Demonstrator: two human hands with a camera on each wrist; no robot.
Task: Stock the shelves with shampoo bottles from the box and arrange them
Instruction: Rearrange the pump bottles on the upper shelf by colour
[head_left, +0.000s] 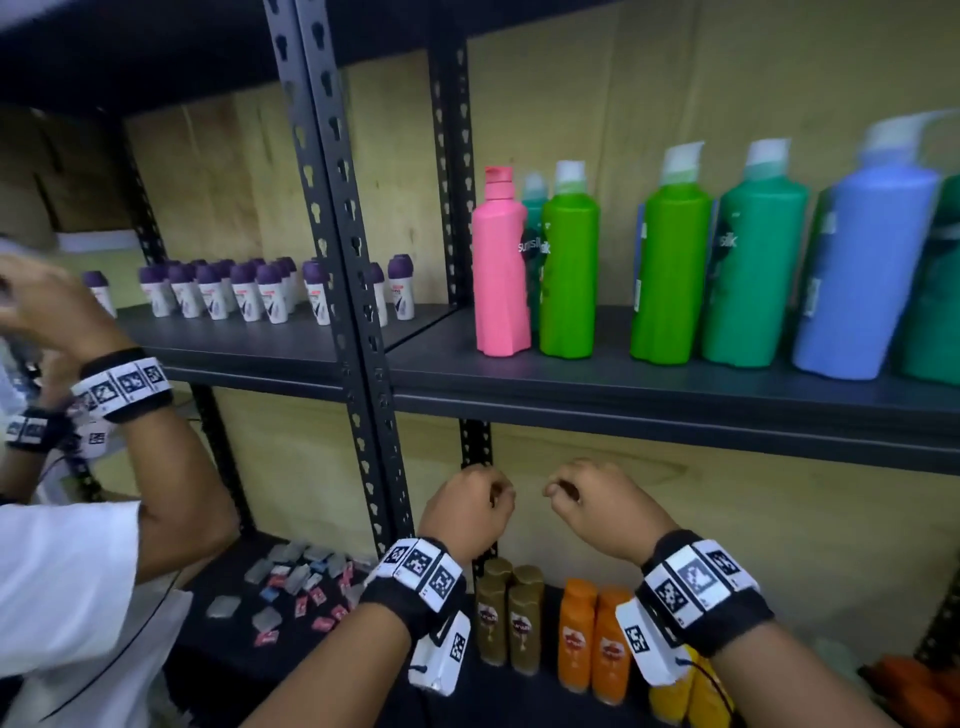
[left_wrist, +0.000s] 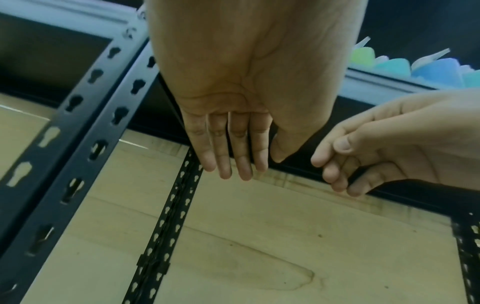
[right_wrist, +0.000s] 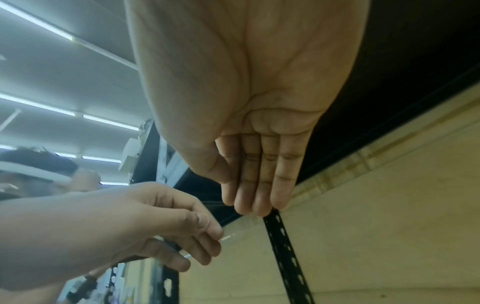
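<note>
My left hand (head_left: 493, 499) and right hand (head_left: 561, 491) hang side by side in front of the plywood back panel, just under the upper shelf (head_left: 675, 395). Both are loosely curled and hold nothing. The wrist views show the left fingers (left_wrist: 233, 164) and right fingers (right_wrist: 255, 197) bare, close to each other but apart. On the upper shelf stand tall shampoo bottles: a pink one (head_left: 498, 270), green ones (head_left: 569, 270) and a blue one (head_left: 857, 275). Below my wrists stand small gold bottles (head_left: 509, 618) and orange bottles (head_left: 592, 639). No box is in view.
Another person in a white shirt (head_left: 67, 582) stands at the left with hands raised (head_left: 52, 312). Small purple-capped bottles (head_left: 234, 291) fill the left bay's shelf and sachets (head_left: 296, 582) lie on the shelf below. Black slotted uprights (head_left: 358, 312) divide the bays.
</note>
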